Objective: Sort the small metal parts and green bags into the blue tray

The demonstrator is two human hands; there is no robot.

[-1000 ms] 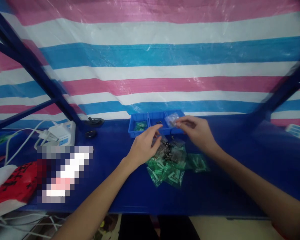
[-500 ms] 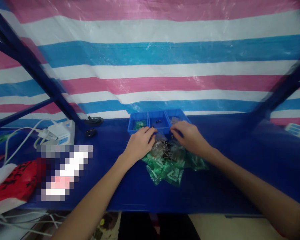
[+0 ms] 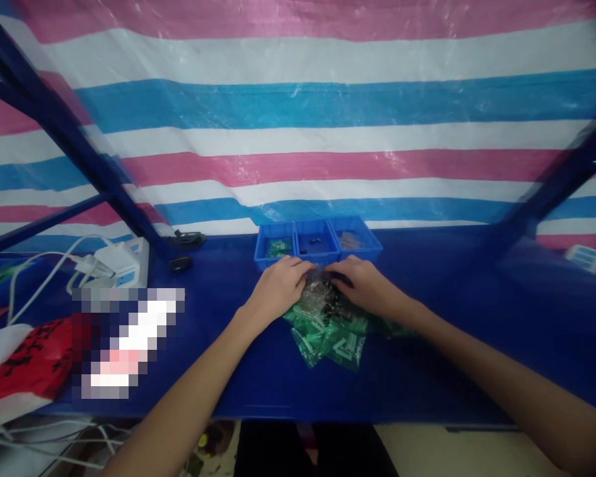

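Observation:
My left hand (image 3: 279, 283) is closed, its fingertips pressed at the left edge of a clear plastic bag (image 3: 316, 291). From the other side, my right hand (image 3: 367, 281) reaches to the top of that bag with its thumb and fingers bent into a pinch. What lies between the right fingertips is too small to make out. Small dark parts (image 3: 332, 301) show beside and through the clear plastic. Beneath both hands, several green plastic bags (image 3: 350, 341) with white print are heaped on the blue table (image 3: 258, 387).
Behind my hands stand a left blue bin (image 3: 259, 245) with green packets, a middle blue bin (image 3: 322, 248) with a few dark pieces, and a right blue bin (image 3: 375, 248) with clear packets. A power strip (image 3: 138, 265) with cables and a red bag (image 3: 34, 364) lie at left.
My right hand has come back from the right bin, toward me and left, to the clear bag. My left hand has barely moved.

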